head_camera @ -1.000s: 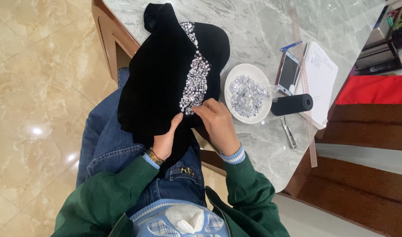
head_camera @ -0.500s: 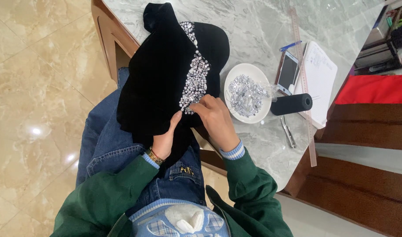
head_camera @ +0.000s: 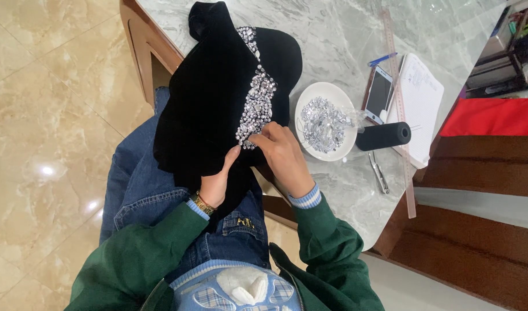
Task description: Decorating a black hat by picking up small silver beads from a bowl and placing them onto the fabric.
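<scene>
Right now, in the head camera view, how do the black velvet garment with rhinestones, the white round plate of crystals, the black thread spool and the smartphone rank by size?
Largest to smallest as they look:
1. Black velvet garment with rhinestones
2. White round plate of crystals
3. Smartphone and black thread spool: these look about alike, so I won't rank them.

a polished beige marble floor [head_camera: 51, 103] fills the left side, with bright spots of overhead light glaring off its tiles. a table with a grey-veined marble top [head_camera: 333, 40] and a brown wooden edge [head_camera: 143, 52] runs from the upper left corner toward the lower right, its surface glossy with reflections. to the right stand dark brown wooden steps or ledges [head_camera: 483, 167], one covered by a red cloth [head_camera: 494, 118]. a dark shelf rack [head_camera: 514, 57] sits in the upper right corner.
</scene>
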